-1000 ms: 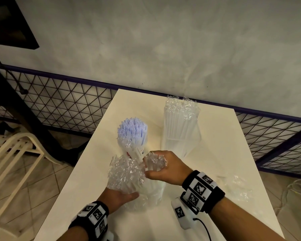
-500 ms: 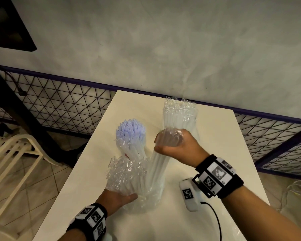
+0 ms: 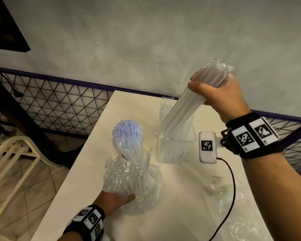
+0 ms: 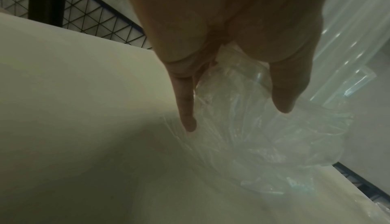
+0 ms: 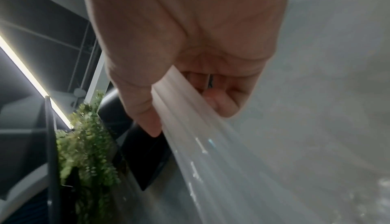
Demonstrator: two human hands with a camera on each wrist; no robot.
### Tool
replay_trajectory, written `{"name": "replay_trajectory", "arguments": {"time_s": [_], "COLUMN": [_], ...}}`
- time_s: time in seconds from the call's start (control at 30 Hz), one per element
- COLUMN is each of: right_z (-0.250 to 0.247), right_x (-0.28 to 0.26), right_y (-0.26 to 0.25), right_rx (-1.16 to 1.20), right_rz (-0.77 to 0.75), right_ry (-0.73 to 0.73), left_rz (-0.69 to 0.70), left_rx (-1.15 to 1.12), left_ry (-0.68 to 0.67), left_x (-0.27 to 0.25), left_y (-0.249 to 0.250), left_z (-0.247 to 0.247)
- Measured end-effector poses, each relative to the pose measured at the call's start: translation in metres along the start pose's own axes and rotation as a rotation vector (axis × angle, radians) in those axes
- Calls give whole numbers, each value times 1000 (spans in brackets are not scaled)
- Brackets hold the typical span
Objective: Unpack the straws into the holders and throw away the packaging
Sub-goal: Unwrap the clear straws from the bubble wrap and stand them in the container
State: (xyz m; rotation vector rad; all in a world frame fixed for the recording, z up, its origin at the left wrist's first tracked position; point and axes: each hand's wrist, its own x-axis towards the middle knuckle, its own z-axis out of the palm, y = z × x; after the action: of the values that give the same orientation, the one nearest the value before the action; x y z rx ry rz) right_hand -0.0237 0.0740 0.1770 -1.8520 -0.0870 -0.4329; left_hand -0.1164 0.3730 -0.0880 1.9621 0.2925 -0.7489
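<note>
My right hand [image 3: 214, 91] grips a bundle of clear straws [image 3: 181, 110] near its top, raised high and tilted. The bundle's lower end hangs at the mouth of the clear rectangular holder [image 3: 174, 153] on the white table [image 3: 87, 180]. In the right wrist view the fingers and thumb of my right hand [image 5: 190, 111] wrap round the straws [image 5: 211, 161]. My left hand [image 3: 115, 200] holds the base of an open plastic straw pack [image 3: 129, 178] standing on the table. In the left wrist view my left hand [image 4: 236, 116] cups the crinkled pack [image 4: 263, 136]. Blue-tipped straws [image 3: 127, 133] stand just behind it.
Loose clear wrapping [image 3: 233, 206] lies on the table at the right, under my right forearm. A black cable [image 3: 231, 188] trails from the wrist camera across it. A mesh fence [image 3: 59, 101] and a grey wall back the table. A white chair [image 3: 12, 157] stands at left.
My right hand has risen and moved right, drawing the bundle of clear straws out of the pack and over to the clear holder. My left hand has stayed on the pack.
</note>
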Motion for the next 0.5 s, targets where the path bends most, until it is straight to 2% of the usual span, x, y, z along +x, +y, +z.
{"name": "replay_trajectory", "arguments": {"time_s": [0.1, 0.3, 0.4, 0.5], "right_z": [-1, 30, 41, 40], "right_x": [14, 10, 1, 4], "right_y": [25, 83, 91, 94], "right_rx": [-87, -243, -358, -341], "right_rz": [85, 275, 213, 84], "right_ry": [61, -17, -102, 4], "left_rz": [9, 3, -15, -21], "left_rx": [12, 37, 94, 92], "left_ry": [19, 14, 13, 13], "left_x": [1, -4, -6, -6], "left_y": [-1, 6, 9, 8], "left_z": [1, 1, 1, 2]}}
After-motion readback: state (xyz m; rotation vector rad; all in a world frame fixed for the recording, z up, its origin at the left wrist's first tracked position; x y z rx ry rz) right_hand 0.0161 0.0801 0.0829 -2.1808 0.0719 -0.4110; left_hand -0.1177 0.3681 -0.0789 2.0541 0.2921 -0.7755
